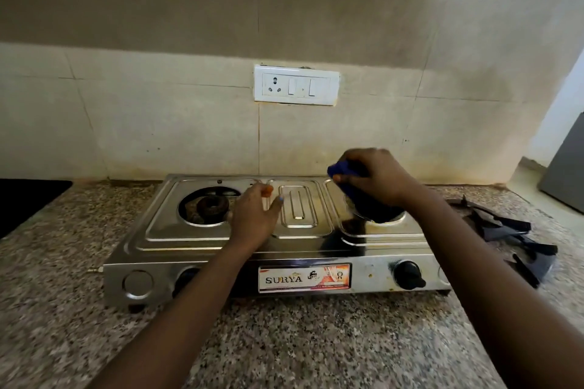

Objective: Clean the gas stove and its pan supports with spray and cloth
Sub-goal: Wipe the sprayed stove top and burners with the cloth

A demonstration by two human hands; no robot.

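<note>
Pan supports lie on the counter, right of the gas stove. Left hand rests flat on the stovetop; right hand grips a blue cloth over the right burner.

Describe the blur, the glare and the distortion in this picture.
Head view: the right hand and its blue cloth are motion-blurred; the steel stove top mirrors both arms; the wide lens bends the counter edges; the light is dim and warm.
</note>
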